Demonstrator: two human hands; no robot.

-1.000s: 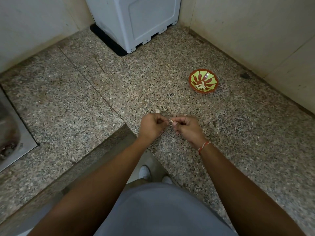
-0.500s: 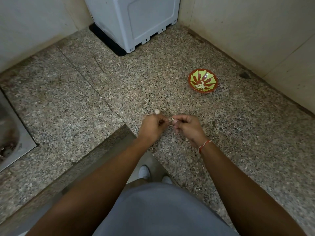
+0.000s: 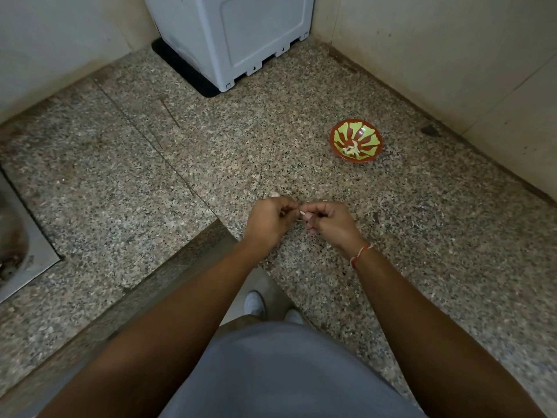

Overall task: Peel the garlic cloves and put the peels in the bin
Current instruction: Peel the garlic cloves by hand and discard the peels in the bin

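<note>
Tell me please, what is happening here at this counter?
A person stands at a speckled stone counter and peels a garlic clove. The left hand and the right hand meet above the counter and both pinch the small pale clove between their fingertips. Farther back on the right, a red and green bowl holds some pale pieces. No bin is in view.

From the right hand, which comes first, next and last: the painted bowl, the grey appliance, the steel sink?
1. Painted bowl, ahead of the right hand and to its right.
2. Grey appliance, far ahead against the wall.
3. Steel sink, far left edge.
</note>
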